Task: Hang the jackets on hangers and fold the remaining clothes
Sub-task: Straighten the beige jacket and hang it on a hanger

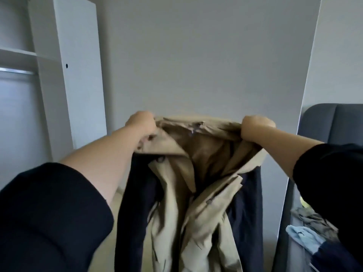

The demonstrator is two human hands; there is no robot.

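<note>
Left hand [141,123]: fingers curled, gripping the jacket's collar edge.
Right hand [255,127]: fingers curled round the opposite edge.
Jacket [206,222]: beige, dark sleeves; stretched between both fists, hanging below them.
Clothes pile [310,228]: on the bed [337,124], below the right fingers.

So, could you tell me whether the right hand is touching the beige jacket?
Touching: the head view shows the right hand gripping the beige jacket at its top.

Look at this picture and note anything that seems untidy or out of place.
The beige jacket, gripped by the left hand and right hand, hangs bunched and crumpled. At the lower right, loose clothes lie in a rumpled heap.
</note>
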